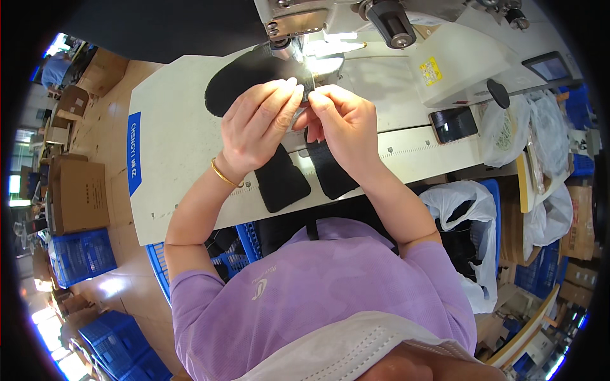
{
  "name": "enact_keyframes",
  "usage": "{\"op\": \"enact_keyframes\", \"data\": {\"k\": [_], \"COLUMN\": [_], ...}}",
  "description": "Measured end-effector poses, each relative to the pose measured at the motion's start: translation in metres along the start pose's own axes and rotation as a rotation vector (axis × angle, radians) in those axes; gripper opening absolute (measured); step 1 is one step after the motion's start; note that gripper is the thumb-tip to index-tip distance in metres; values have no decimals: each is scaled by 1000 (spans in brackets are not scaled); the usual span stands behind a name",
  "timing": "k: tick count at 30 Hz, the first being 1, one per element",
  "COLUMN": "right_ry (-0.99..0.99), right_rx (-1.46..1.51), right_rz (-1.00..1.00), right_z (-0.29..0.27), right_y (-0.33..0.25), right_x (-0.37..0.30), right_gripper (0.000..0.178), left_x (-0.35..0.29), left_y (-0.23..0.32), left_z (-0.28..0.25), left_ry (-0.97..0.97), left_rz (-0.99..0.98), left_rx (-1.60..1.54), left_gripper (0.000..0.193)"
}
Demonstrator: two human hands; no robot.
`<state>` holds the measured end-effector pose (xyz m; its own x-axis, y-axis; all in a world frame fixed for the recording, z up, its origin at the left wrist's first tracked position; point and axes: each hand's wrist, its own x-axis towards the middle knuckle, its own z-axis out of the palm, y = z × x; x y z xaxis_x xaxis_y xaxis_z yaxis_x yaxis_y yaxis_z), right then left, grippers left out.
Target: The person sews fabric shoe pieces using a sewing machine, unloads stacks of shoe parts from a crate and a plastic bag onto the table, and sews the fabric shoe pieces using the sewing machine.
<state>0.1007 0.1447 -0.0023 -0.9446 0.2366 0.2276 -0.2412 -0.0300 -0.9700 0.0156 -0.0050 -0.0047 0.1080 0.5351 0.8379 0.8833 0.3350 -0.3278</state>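
Under the sewing machine's [293,24] presser area lies a black, rounded flat piece [238,75] that looks like fabric, lit brightly at its right end. My left hand [259,124] presses on this piece with its fingers together, the fingertips near the lit edge. At that same edge my right hand [343,120] pinches with thumb and forefinger, close beside the left fingertips. Below the hands, two smaller black rounded pieces, a left one [281,181] and a right one [332,170], lie at the table's near edge. My right hand partly covers the right one. The needle itself is hidden by glare.
A phone [453,124] lies on the white sewing table [171,127] at right, near plastic bags [505,130]. A blue crate lined with a white bag [467,209] stands right of my lap. Cardboard boxes [82,193] and blue crates [82,254] stand on the left floor.
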Motion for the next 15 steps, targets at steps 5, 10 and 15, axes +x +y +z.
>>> {"op": "enact_keyframes", "data": {"k": [5,10,15], "right_ry": [-10,-22,-50], "right_rx": [76,120,135], "right_rz": [-37,18,60], "right_z": [2,3,0], "right_y": [2,5,9], "right_x": [11,6,1], "right_gripper": [24,20,18], "left_x": [2,4,8], "left_y": [-12,-25,-27], "left_z": [6,10,16], "left_ry": [13,-7,19], "left_rz": [16,2,-8], "left_rx": [-5,-30,-5], "left_gripper": [36,32,31]}}
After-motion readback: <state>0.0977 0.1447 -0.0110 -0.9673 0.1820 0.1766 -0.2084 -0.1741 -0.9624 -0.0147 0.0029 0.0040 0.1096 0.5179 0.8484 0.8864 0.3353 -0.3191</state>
